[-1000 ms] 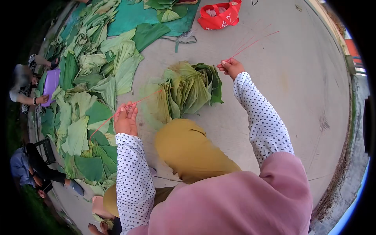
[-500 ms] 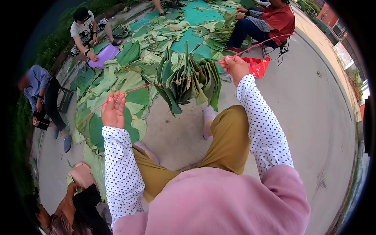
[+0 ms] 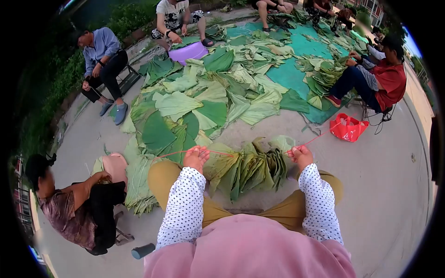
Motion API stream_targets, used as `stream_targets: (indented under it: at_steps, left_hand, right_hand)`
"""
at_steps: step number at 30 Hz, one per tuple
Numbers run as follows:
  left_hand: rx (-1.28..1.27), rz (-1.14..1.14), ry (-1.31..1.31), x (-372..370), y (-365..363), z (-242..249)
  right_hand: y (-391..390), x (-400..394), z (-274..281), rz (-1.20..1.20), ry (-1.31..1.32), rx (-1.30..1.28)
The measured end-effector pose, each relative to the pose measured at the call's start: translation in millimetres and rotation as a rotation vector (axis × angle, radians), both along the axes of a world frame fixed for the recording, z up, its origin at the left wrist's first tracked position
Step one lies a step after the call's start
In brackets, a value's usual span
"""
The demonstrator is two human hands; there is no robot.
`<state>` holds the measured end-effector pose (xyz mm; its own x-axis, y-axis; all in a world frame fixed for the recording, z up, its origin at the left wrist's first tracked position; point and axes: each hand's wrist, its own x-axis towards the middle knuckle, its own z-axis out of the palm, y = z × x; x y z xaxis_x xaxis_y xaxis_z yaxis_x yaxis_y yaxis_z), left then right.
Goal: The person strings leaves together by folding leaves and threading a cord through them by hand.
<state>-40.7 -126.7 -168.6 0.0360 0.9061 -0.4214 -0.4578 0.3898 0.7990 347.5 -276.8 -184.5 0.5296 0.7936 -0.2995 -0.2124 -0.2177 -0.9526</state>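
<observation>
A bunch of large green leaves, which look like lotus leaves, hangs on a red string between my two hands, above my knees. The leaves are packed side by side, with brownish-yellow edges at the top. My left hand pinches the string left of the bunch, and its loose end trails off to the left. On the other side, my right hand grips the string close to the leaves. From there the string runs on toward the upper right. Both hands are closed on it.
Loose leaves cover the ground ahead, partly over a green sheet. A red bag stands at right. A purple basin and a pink container lie left. Several seated people surround the pile; a dark cylinder is at lower left.
Both hands have come down and closer together, bringing the strung leaves lower and nearer to my lap. The view has shifted, so more of the people and the leaf pile show.
</observation>
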Motion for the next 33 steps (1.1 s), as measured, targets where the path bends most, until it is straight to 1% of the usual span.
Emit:
stream_targets:
  at_steps: [2, 6, 8, 10, 12, 15, 18, 20, 22, 23, 24, 25, 26, 28, 29, 30, 32, 33]
  left_hand:
    - [-0.054, 0.04, 0.048, -2.9, 3.2, -7.3]
    - [-0.058, 0.043, 0.02, -11.5, 8.5, -15.0]
    - [-0.062, 0.049, -0.029, -12.7, 11.7, -21.9]
    - [-0.15, 0.047, 0.009, -15.2, 16.3, -31.7]
    - [-0.141, 0.04, -0.041, -19.5, 21.0, -46.4]
    - [-0.19, 0.056, -0.002, -22.6, 23.0, -45.1]
    - [-0.148, 0.05, -0.098, -29.0, 26.2, -62.6]
    - [-0.152, 0.06, -0.134, -31.4, 22.1, -59.5]
    - [-0.147, 0.07, -0.174, -33.7, 21.6, -56.0]
    - [-0.16, 0.022, -0.133, -34.4, 22.0, -58.7]
    - [-0.171, -0.026, -0.09, -36.7, 22.2, -61.6]
    - [-0.171, -0.077, -0.214, -44.7, 19.8, -61.1]
    - [-0.156, -0.071, -0.225, -44.0, 19.3, -60.1]
    - [-0.17, 0.008, -0.045, -36.2, 17.5, -63.1]
    - [-0.154, 0.056, -0.008, -32.1, 18.1, -66.8]
    - [-0.15, 0.056, -0.013, -36.4, 19.5, -71.3]
    - [-0.107, -0.056, -0.282, -47.2, 40.9, -113.2]
    - [-0.103, -0.055, -0.284, -47.9, 42.0, -118.3]
  right_hand:
    - [5.1, 1.5, -12.3, 0.06, -0.103, -0.094]
    - [13.0, -8.9, -9.2, -0.026, -0.041, -0.092]
    - [14.9, -6.6, -18.3, 0.002, -0.108, -0.093]
    - [12.3, -13.3, -15.7, -0.026, -0.118, -0.137]
    - [12.2, -12.0, -31.8, -0.031, -0.15, -0.155]
    - [8.3, -26.7, -23.3, -0.066, -0.121, -0.171]
    - [4.2, -43.8, -15.1, -0.098, -0.081, -0.171]
    - [2.4, -46.9, -14.7, -0.114, -0.059, -0.173]
    - [2.9, -48.2, -18.2, -0.108, 0.026, -0.14]
    - [5.9, -41.0, -31.7, -0.089, 0.021, -0.132]
    - [3.8, -39.8, -33.6, -0.081, 0.007, -0.118]
    - [3.6, -40.7, -32.6, -0.085, 0.017, -0.122]
    - [6.2, -41.0, -31.5, -0.09, 0.029, -0.125]
    - [7.2, -43.0, -27.6, -0.093, 0.041, -0.121]
    - [5.5, -44.8, -25.8, -0.105, 0.065, -0.129]
    - [3.2, -46.3, -24.8, -0.119, 0.09, -0.139]
    - [2.7, -46.1, -28.2, -0.118, 0.068, -0.127]
    - [2.4, -43.9, -31.6, -0.125, 0.097, -0.13]
